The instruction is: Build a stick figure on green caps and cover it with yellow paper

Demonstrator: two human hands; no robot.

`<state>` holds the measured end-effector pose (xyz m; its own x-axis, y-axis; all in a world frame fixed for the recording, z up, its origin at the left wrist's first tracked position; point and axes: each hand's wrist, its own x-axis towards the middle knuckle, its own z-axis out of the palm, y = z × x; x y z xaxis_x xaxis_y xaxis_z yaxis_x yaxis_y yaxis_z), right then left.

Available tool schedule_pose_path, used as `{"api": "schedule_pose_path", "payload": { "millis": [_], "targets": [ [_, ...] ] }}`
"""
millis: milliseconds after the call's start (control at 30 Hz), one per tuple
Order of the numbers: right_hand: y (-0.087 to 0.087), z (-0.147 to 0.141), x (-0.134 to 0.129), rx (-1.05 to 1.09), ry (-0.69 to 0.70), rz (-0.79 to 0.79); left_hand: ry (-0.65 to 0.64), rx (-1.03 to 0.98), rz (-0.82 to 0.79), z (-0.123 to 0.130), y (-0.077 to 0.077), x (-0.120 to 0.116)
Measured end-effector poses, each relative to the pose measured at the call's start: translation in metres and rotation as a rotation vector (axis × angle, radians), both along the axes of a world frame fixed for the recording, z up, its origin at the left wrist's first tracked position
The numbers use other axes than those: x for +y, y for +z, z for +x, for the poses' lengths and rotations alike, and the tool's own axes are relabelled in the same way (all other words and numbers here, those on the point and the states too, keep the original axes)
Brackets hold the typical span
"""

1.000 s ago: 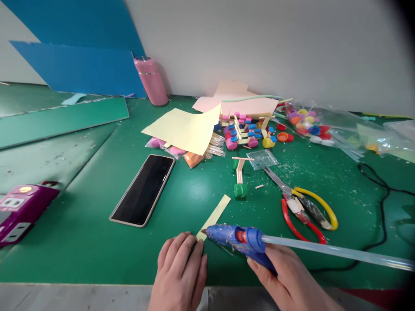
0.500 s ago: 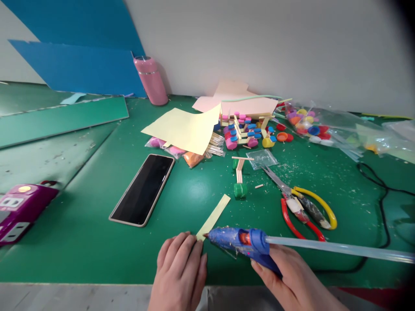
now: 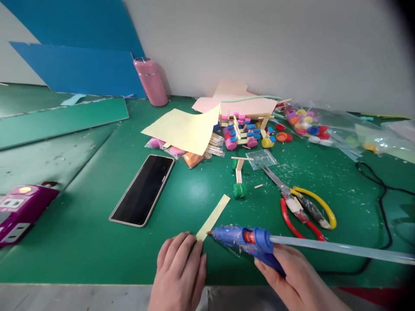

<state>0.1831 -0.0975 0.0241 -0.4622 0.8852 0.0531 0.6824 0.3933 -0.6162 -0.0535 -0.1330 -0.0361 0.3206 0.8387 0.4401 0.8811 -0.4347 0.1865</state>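
Note:
A pale yellow paper strip (image 3: 213,217) lies slantwise on the green tabletop. My left hand (image 3: 180,270) has its fingers together and lightly curled, holding the strip's near end down; that end is hidden beneath the fingertips. In my right hand (image 3: 298,276) is a blue glue gun (image 3: 241,240), gripped by its handle, with a long clear glue stick (image 3: 337,247) sticking out of its back. The nozzle points left, at the strip's right edge close to my left fingertips; whether it touches the paper I cannot tell. Beyond the strip stands a small piece of wooden sticks with green wheels (image 3: 240,190).
Pliers (image 3: 293,203) with red and yellow handles lie right of the green-wheeled piece. A phone (image 3: 143,190) is at left, a purple power strip (image 3: 24,211) further left. Behind are yellow paper (image 3: 183,129), stick-and-cap pieces (image 3: 241,131), a pink bottle (image 3: 151,82) and a black cord (image 3: 384,216) at right.
My right hand and the glue gun have shifted slightly to the right, the nozzle moving with them near the strip's edge. My left hand stays where it was on the strip.

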Motion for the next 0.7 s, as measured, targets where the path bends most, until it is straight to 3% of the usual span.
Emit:
{"api": "schedule_pose_path", "payload": {
  "millis": [500, 700],
  "targets": [
    [-0.01, 0.012, 0.007, -0.044, -0.061, -0.01, 0.005, 0.006, 0.004, 0.0, 0.0, 0.001],
    [-0.003, 0.006, 0.003, -0.031, -0.022, -0.001, 0.005, 0.014, -0.002, 0.0, 0.001, 0.002]
  ]
}}
